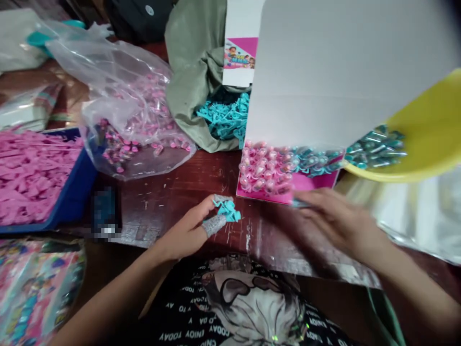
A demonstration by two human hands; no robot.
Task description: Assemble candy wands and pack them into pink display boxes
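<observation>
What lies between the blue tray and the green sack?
A clear bag with pink pieces lies between them, as the head view shows.

The light is dim – right hand (pixel 336 223) blurred, clear bag (pixel 124 113) glinting.

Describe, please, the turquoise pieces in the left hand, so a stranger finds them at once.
Start from the large white-and-pink box. Near its lower left corner, the left hand holds the turquoise pieces. Unlike the turquoise pile in the grey-green sack, they are pinched by silvery-wrapped fingers.
</observation>
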